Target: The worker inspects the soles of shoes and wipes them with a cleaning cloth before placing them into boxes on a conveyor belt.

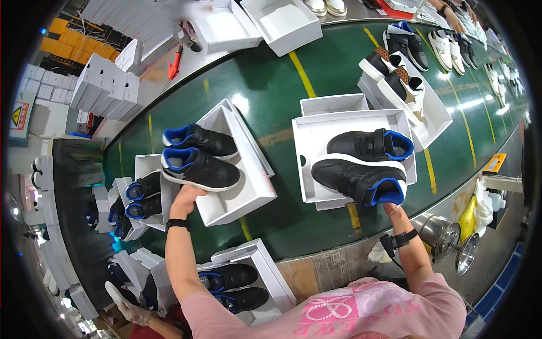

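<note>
My left hand (187, 201) is at the near-left corner of a white shoebox (240, 200), its thumb along the edge and its other fingers mostly hidden. A pair of black shoes with blue lining, the nearer one (204, 172) just above my hand, lies across that box. At the right, my right hand (390, 208) is mostly hidden behind the blue-lined heel of a black strapped shoe (350, 179). Its fingers do not show. That shoe lies beside its mate (360, 145) in a second white shoebox (304, 182), overhanging the near edge.
Another open box (434, 125) holds white and brown shoes beyond the right pair. Black shoes (240, 299) sit in a box below my left arm. A co-worker's gloved hand (134, 312) holds a shoe at lower left. Metal canisters (442, 236) stand near my right forearm.
</note>
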`<state>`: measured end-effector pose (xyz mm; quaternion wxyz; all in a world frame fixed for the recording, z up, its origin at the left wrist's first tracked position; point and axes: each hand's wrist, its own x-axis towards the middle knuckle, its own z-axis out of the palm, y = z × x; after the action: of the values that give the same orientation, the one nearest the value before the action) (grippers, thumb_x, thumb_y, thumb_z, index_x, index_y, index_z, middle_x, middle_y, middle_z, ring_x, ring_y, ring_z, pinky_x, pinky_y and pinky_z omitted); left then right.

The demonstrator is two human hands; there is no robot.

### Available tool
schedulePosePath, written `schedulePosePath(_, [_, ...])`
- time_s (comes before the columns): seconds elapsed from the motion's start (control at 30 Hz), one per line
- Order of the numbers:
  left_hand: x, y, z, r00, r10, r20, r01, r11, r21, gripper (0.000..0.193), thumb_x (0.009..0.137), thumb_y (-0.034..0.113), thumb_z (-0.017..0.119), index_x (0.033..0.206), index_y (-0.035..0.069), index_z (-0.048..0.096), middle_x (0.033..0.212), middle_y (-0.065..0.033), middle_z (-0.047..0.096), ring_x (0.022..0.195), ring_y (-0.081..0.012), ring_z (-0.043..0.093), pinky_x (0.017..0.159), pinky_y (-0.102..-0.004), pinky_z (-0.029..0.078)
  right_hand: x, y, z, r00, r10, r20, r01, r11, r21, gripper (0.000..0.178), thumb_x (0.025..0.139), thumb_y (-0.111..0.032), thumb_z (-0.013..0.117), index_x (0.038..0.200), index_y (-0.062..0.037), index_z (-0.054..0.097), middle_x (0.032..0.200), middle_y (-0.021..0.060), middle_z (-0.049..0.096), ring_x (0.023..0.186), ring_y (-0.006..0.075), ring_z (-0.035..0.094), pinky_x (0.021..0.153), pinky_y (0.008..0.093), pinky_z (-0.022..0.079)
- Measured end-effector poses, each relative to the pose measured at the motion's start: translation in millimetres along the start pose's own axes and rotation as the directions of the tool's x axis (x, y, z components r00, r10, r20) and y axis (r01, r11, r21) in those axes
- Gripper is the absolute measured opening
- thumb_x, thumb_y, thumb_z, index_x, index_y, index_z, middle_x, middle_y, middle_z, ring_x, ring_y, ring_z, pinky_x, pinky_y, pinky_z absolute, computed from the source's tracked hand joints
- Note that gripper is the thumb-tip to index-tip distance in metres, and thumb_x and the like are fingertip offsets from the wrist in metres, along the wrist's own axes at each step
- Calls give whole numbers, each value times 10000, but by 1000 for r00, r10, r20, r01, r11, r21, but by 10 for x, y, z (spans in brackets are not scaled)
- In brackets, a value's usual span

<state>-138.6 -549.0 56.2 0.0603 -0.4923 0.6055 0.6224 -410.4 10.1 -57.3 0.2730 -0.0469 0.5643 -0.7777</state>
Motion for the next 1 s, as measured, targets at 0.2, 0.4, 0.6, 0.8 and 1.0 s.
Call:
schedulePosePath(0.2, [12, 49, 109, 993, 110, -42, -102, 984, 146, 623, 692, -105, 685, 1299, 0, 594, 1232, -75, 653, 1127, -238, 599, 1011, -342, 429, 11, -143, 411, 961, -91, 261, 3, 948, 318, 346, 1030, -274, 504, 1296, -69, 588, 1299, 113, 629, 1182, 280, 614, 1073, 451, 473])
schedulePosePath(0.4, [6, 521, 880, 982, 103, 160, -144, 951, 275, 555, 765, 0, 728, 1309, 1, 619, 1307, -100, 648, 1209, -215, 573, 1073, -332, 394, -51, 46, -23, 984, 149, 99, -173, 932, 319, 572, 1029, -461, 455, 1401, -30, 512, 1340, 147, 616, 1207, 300, 611, 1061, 432, 488])
schedulePosePath(0.6, [48, 373, 743, 991, 13, 131, -42, 975, 217, 605, 744, -28, 705, 1338, -7, 594, 1337, -108, 627, 1226, -238, 575, 1077, -358, 409, -35, -1103, 197, 981, 189, -37, -149, 869, 473, 635, 1032, -499, 438, 1466, -36, 437, 1413, 95, 564, 1263, 225, 572, 1055, 387, 463])
schedulePosePath(0.8, [-19, 410, 781, 995, 29, 93, -50, 970, 239, 563, 762, -14, 675, 1321, -10, 607, 1304, -92, 643, 1200, -233, 562, 1058, -344, 393, 315, -1325, 145, 979, 198, -46, -203, 961, -187, 519, 1005, -250, 611, 1444, -15, 466, 1345, 47, 587, 1197, 115, 552, 1010, 273, 435])
schedulePosePath(1.0, [-23, 227, 646, 997, -1, 77, -12, 986, 164, 546, 758, -15, 627, 1303, -33, 607, 1253, -106, 656, 1156, -258, 582, 1014, -345, 424, -58, -890, 333, 964, 185, -192, -182, 983, 33, 438, 1003, -264, 613, 1359, -21, 535, 1276, 53, 623, 1171, 139, 558, 999, 317, 449])
